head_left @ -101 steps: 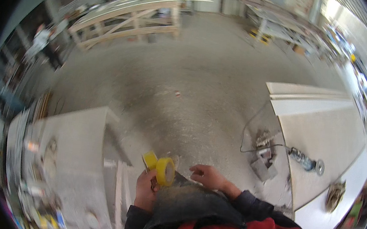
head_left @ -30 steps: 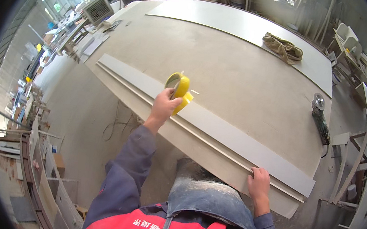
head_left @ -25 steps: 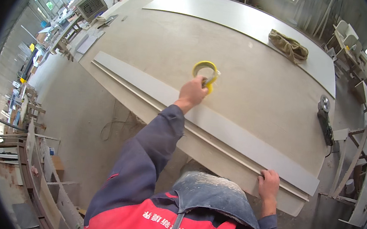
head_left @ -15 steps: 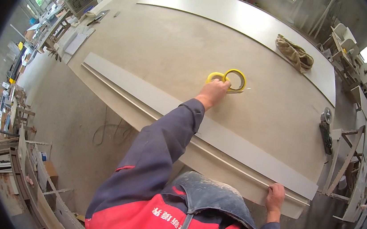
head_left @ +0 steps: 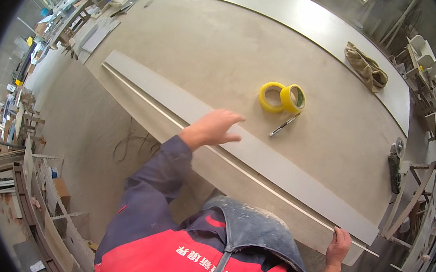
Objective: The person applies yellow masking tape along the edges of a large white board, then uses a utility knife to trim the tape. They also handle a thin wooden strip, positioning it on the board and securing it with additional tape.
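My left hand (head_left: 211,128) is open, thumb and fingers apart, above the long pale grey panel (head_left: 273,163) at the table's near side. A thin white strip (head_left: 276,188) runs along the near edge of that panel, its right end sticking out past the panel's end. Close to that end, my right hand (head_left: 339,245) pinches the strip. Beyond the panel, one yellow tape roll (head_left: 270,107) lies flat and a second yellow tape roll (head_left: 285,99) leans against it. A slim pen-like tool (head_left: 284,126) lies beside them.
A wide white board (head_left: 315,24) covers the far side of the table (head_left: 201,44), with a crumpled tan cloth (head_left: 366,69) on it. At the right edge rests a black power tool with a disc (head_left: 395,165). Papers (head_left: 96,38) lie at the far left corner.
My left hand has come away from the tape rolls, moving left and nearer, over the panel. My right hand and the strip's end have shifted slightly right. The pen-like tool now shows fully.
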Motion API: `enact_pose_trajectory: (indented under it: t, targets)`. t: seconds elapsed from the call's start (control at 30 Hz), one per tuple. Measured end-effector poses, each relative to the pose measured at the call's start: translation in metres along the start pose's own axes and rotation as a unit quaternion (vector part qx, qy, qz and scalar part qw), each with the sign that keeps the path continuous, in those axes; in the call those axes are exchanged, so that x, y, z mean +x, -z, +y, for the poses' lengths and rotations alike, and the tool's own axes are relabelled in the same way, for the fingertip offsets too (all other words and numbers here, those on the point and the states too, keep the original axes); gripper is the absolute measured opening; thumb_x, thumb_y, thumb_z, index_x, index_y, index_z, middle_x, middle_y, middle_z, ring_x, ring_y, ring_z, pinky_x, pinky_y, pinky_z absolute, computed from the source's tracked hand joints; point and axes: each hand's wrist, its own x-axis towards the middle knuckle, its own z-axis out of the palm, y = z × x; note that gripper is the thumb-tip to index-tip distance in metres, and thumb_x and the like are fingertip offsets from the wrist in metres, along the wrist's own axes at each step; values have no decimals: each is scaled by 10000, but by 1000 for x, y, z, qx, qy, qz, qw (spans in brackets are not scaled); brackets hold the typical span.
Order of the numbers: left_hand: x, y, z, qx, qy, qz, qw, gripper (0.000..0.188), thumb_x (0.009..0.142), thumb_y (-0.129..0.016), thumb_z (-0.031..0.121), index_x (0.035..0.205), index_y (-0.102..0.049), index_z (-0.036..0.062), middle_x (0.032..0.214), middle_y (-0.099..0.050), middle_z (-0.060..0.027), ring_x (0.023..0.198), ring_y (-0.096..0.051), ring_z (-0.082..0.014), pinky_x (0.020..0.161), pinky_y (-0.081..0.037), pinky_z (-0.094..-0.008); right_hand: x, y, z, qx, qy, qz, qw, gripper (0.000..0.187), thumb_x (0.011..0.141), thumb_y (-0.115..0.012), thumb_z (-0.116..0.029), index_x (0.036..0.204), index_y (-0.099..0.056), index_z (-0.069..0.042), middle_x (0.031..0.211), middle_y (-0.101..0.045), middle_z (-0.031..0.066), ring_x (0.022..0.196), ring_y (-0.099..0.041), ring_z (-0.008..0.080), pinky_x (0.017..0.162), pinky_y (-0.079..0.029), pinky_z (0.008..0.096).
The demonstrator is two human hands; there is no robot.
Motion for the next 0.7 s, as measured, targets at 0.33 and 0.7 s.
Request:
enact_pose_trajectory:
  t: [0.33, 0.7]
  targets:
    - [-68, -15, -61, 187, 109, -64, 974, 105, 844, -736, 181, 903, -743, 95, 988, -761, -99, 1032, -682, -334, 900, -529, -449, 13, -7, 22, 4, 8, 22, 1000, 118, 927, -672, -4, 1041, -699, -23, 1009, -680, 143, 967, -643, 367, 866, -502, 455]
    - [11, -14, -66, 108, 20, 27, 994, 80, 854, -740, 130, 895, -745, 61, 921, -734, -132, 958, -679, -362, 863, -551, -463, 56, -38, 61, 21, -57, 39, 997, 135, 906, -660, 4, 1021, -697, -56, 996, -692, 152, 969, -653, 384, 847, -517, 468]
